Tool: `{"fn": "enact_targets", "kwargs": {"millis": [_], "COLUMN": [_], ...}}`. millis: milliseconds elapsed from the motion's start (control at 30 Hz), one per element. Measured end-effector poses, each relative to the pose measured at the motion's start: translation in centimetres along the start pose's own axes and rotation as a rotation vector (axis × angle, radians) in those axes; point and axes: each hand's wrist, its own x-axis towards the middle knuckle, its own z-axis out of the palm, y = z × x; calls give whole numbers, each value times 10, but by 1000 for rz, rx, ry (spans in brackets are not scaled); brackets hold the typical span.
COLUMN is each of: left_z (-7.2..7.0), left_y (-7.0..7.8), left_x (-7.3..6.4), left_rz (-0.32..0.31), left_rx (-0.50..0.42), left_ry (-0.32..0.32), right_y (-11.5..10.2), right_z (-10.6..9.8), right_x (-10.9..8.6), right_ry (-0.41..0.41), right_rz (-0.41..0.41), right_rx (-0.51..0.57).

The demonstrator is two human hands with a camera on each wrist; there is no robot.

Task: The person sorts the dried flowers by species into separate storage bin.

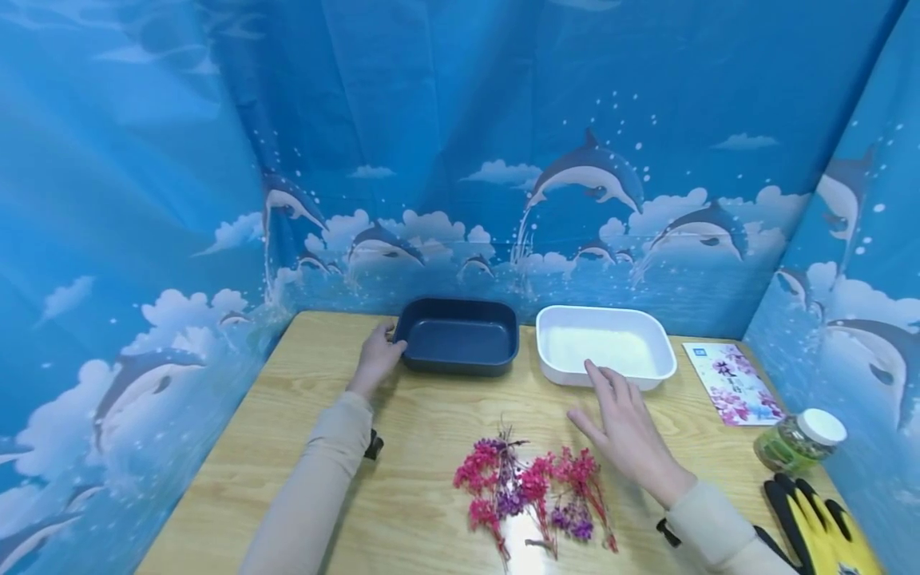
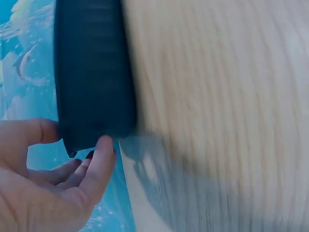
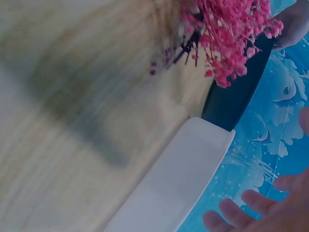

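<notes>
My left hand (image 1: 378, 357) is at the left end of a dark blue rectangular basin (image 1: 460, 370). In the left wrist view, the fingertips and thumb of that hand (image 2: 53, 193) touch the end wall of the basin (image 2: 96, 72) without wrapping round it. The right hand (image 1: 627, 427) reaches over the table with fingers spread, its fingertips overlapping the front wall of a white basin (image 1: 568, 377) in the head view. Nothing is in the right hand (image 3: 270, 212), seen beside the white basin (image 3: 169, 183) in the right wrist view. Both basins hold nothing.
Several sprigs of pink and purple dried flowers (image 1: 535, 487) lie on the wooden table (image 1: 287, 447) in front. At the right are a floral card (image 1: 733, 383), a white-lidded jar (image 1: 799, 441) and a yellow-and-black glove (image 1: 822, 527). A blue dolphin-print curtain (image 1: 446, 160) surrounds the table.
</notes>
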Motion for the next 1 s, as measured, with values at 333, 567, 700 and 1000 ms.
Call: {"fn": "enact_targets", "kwargs": {"millis": [333, 567, 700, 1000], "left_z": [-8, -20, -22, -21], "left_y": [0, -5, -6, -3], "left_x": [3, 5, 6, 6], "left_rz": [-120, -217, -261, -273], "left_rx": [-349, -519, -577, -576], "left_ry": [-131, -216, -220, -206], "right_y": [6, 8, 8, -1], "right_z": [-9, -9, -3, 4], "right_x": [-18, -28, -35, -46], "right_ry": [-149, -386, -464, -476], "right_rz": [116, 290, 339, 362], "right_rx": [138, 292, 301, 278]}}
